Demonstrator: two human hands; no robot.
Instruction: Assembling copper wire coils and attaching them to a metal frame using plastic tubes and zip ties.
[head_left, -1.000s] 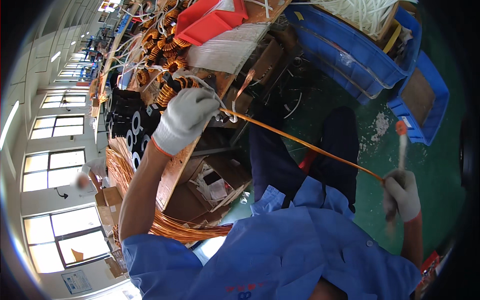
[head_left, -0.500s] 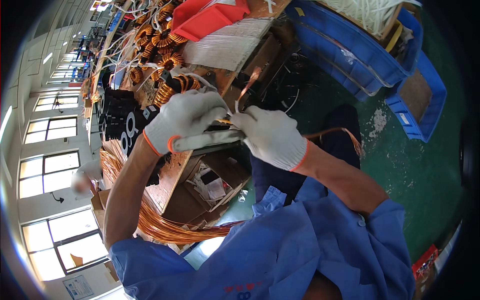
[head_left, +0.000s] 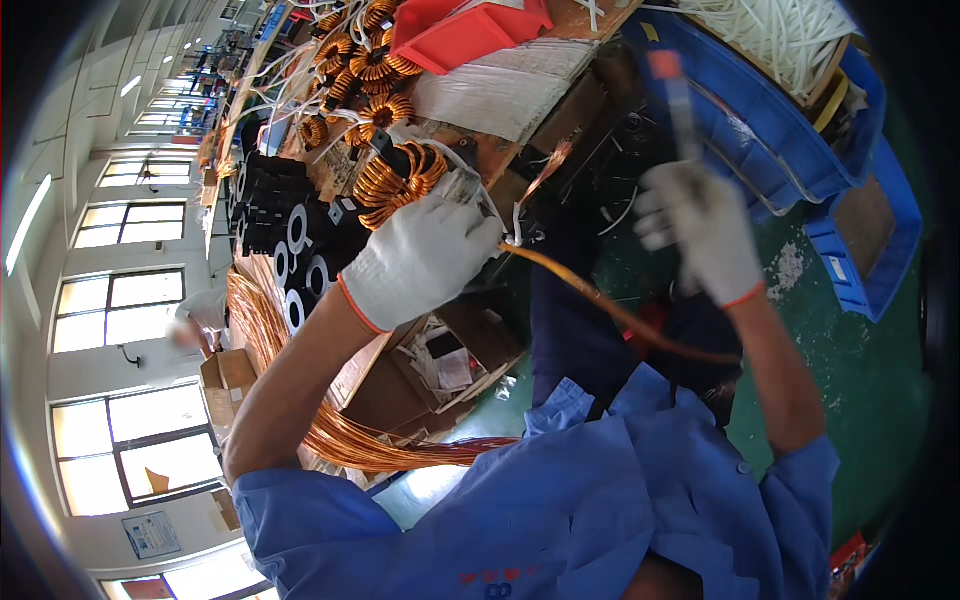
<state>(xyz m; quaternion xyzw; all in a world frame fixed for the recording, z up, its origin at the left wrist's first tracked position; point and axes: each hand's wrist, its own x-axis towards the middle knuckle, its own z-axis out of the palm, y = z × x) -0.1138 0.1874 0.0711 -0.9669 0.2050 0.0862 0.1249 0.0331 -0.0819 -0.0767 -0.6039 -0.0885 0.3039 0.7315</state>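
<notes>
Meanwhile, both gloved hands closed: left hand (head_left: 425, 255) gripping copper wire (head_left: 610, 305), right hand (head_left: 705, 235) on an orange-tipped tool (head_left: 675, 95).

Tall windows (head_left: 120, 310) in rows along the left wall let in bright daylight. The floor (head_left: 870, 380) is green, with white flecks. A long wooden counter (head_left: 520, 130) runs off toward the far end of the hall, where ceiling lamps (head_left: 130, 85) glow.
</notes>
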